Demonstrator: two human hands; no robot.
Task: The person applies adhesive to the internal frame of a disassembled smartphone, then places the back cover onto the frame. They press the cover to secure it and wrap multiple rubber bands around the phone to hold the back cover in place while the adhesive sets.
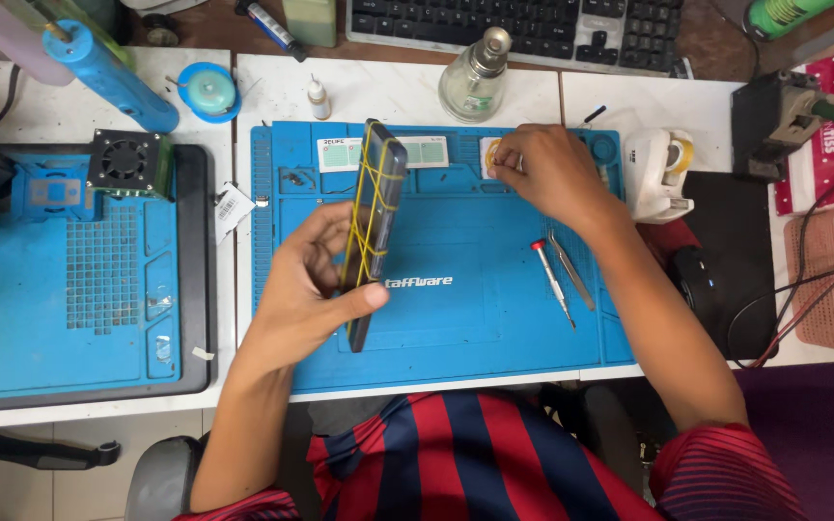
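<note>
My left hand (309, 285) grips a dark phone (375, 217) on its edge above the blue work mat (475, 318). Yellow rubber bands are wrapped across the phone in several directions. My right hand (544, 172) rests at the mat's far right compartments, fingers curled down over a small yellowish item (490, 152); what it pinches is hidden. A red-handled screwdriver (552, 282) and metal tweezers (571, 270) lie on the mat just below my right wrist.
A glass bottle (475, 77), a small dropper bottle (318, 97) and a keyboard (518, 29) stand beyond the mat. A tape dispenser (658, 172) sits right of it. A second blue mat (60, 289) with a small fan (127, 162) lies left. Cables trail at right.
</note>
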